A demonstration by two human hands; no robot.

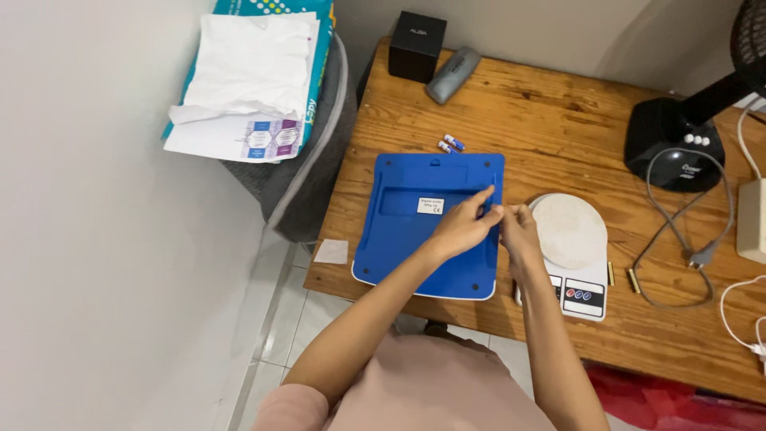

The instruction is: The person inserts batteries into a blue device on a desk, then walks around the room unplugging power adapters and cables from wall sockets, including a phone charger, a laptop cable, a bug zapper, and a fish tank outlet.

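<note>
A blue flat device (415, 231) lies back-side up on the wooden table (542, 120), with a white sticker in its recess. My left hand (461, 227) rests on its right part, fingers pinched near the right edge. My right hand (519, 231) meets it there, fingertips together; whether they pinch something small I cannot tell. Two small blue-and-white batteries (450, 144) lie just beyond the device's far edge. A white kitchen scale (570, 247) with a round platform sits right of my right hand.
A black cube box (416, 45) and a grey case (452, 74) stand at the table's far side. A black fan base (674, 142), a grey cable with plug (694, 255) and a white adapter (752, 219) are at the right. Papers (251, 76) pile on a grey seat at the left.
</note>
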